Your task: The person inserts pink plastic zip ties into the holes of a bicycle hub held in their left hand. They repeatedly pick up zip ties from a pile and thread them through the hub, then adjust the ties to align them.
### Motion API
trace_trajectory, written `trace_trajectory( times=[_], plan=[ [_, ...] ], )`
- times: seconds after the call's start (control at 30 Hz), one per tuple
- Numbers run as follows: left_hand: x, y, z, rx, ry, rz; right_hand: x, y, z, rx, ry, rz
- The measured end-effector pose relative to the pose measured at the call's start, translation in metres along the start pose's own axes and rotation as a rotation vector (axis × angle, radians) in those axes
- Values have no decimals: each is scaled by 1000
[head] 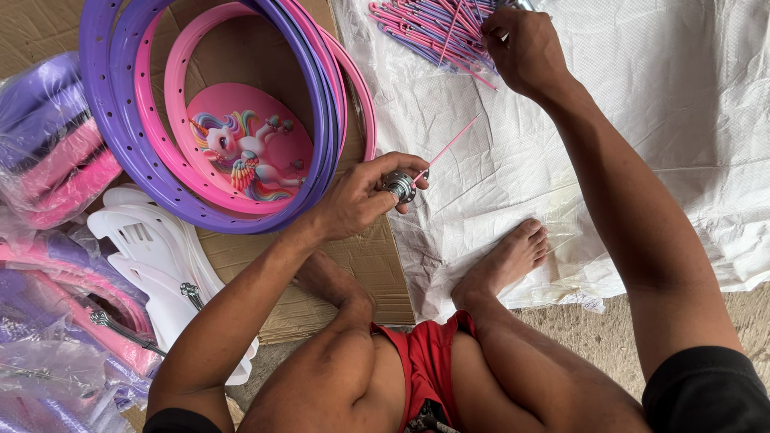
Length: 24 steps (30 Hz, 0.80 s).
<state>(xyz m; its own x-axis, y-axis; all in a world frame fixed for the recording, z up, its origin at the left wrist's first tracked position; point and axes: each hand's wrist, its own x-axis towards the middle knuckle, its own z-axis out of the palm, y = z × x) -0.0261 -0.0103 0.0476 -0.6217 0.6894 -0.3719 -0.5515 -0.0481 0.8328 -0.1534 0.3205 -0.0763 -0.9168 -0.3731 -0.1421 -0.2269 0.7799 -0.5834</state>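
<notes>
Seated person holding a metal wheel hub with one pink spoke in it while reaching into a pile of spokes.

The left hand (pixel 361 196) is closed around a small silver hub (pixel 399 185), held above the edge of a flattened cardboard sheet (pixel 365 269); a single pink spoke (pixel 449 144) sticks out of the hub, slanting up to the right. The right hand (pixel 525 50) is stretched forward onto a pile of pink and purple spokes (pixel 425 28) lying on a white woven sheet (pixel 666 136), its fingers curled down into the pile; whether they pinch a spoke cannot be told. Just left of the hub, purple and pink wheel rims (pixel 128 152) are stacked on the cardboard around a pink disc with a unicorn picture (pixel 249 144). White plastic parts (pixel 148 240) lie beside them.
</notes>
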Motion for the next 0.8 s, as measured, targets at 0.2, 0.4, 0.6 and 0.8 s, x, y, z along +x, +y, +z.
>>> trace_trajectory(
  times=[0.2, 0.4, 0.6, 0.8],
  plan=[
    [1, -3, 2, 5, -7, 0, -2, -19, -9, -114, 90, -121],
    [2, -7, 3, -2, -6, 12, 5, -38, 5, -316, 24, -190],
    [1, -11, 6, 19, -4, -10, 29, -39, 11, -317, 95, -185],
    [-1, -13, 8, 32, 1, 0, 62, -42, 19, -406, 182, -300]
  ],
)
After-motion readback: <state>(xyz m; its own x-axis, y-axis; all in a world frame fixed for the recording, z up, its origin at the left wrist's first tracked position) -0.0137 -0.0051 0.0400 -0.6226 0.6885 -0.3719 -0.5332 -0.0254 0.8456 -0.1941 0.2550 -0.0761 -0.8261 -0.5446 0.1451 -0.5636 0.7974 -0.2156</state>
